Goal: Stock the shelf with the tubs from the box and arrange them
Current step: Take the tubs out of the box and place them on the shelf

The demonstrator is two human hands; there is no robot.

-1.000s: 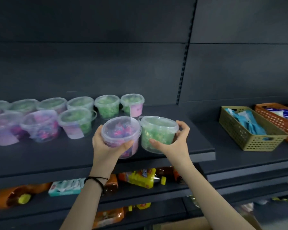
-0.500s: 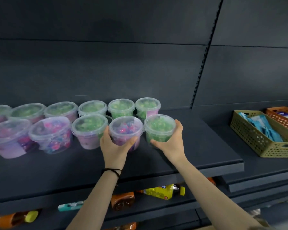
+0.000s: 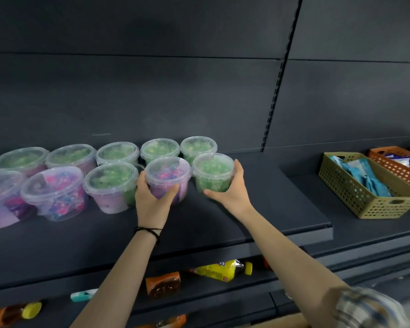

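Note:
My left hand [image 3: 152, 200] grips a clear tub of pink and blue pieces [image 3: 167, 174] at the right end of the front row on the dark shelf [image 3: 223, 223]. Right beside it, my right hand [image 3: 232, 188] grips a clear tub of green pieces [image 3: 212, 170]. Both tubs sit low on the shelf surface, just in front of the back row of green tubs [image 3: 159, 149]. Several more lidded tubs [image 3: 55, 190] stand in two rows to the left. The box is out of view.
An olive basket [image 3: 365, 200] with blue packets and an orange basket [image 3: 398, 166] stand on the neighbouring shelf to the right. Bottles, one yellow [image 3: 219, 271], lie on the shelf below. Bare shelf stretches right of the green tub.
Both hands carried the two tubs forward from the shelf's front edge into the front row, close to the back row, and lowered them onto the shelf.

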